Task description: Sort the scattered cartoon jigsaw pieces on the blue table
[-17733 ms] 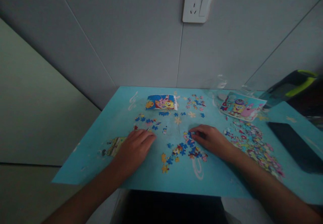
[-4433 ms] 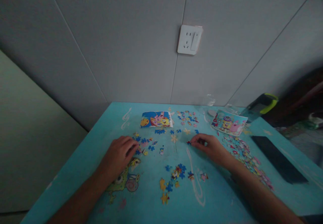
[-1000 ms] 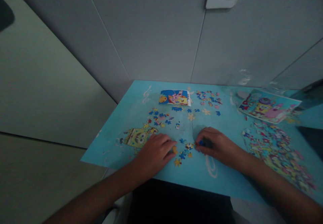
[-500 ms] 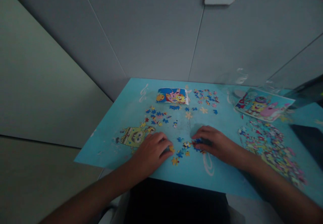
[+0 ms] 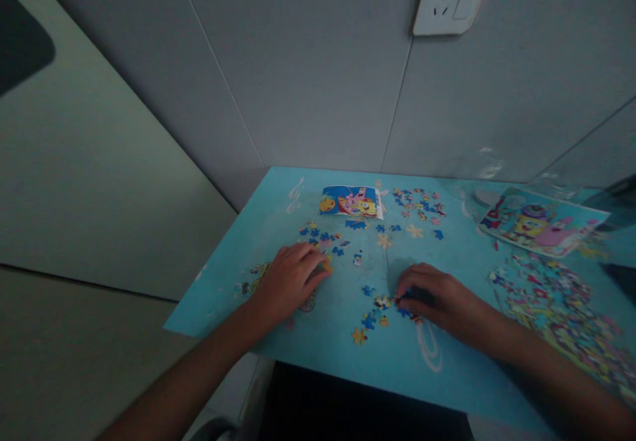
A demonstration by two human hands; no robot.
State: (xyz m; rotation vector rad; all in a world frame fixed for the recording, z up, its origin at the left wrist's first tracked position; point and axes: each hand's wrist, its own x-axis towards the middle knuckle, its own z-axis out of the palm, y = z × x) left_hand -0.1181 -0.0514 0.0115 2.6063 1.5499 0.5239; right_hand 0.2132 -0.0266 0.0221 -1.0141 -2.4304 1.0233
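Observation:
My left hand is over the left part of the blue table, its thumb and fingers closed on a yellow puzzle piece. Just beyond its fingertips lie loose blue and yellow pieces. My right hand rests lower on the table with its fingers curled round puzzle pieces, partly hidden under them. A small group of blue and yellow pieces spreads to the left of those fingertips.
A picture card lies toward the wall, with more pieces beside it. Over to the right, a larger picture sheet sits above a big heap of mixed pieces. A socket is on the wall.
My left hand has moved left and away from me, off the small group of pieces, carrying the yellow piece. My right hand stays at the same pieces. The view has shifted slightly.

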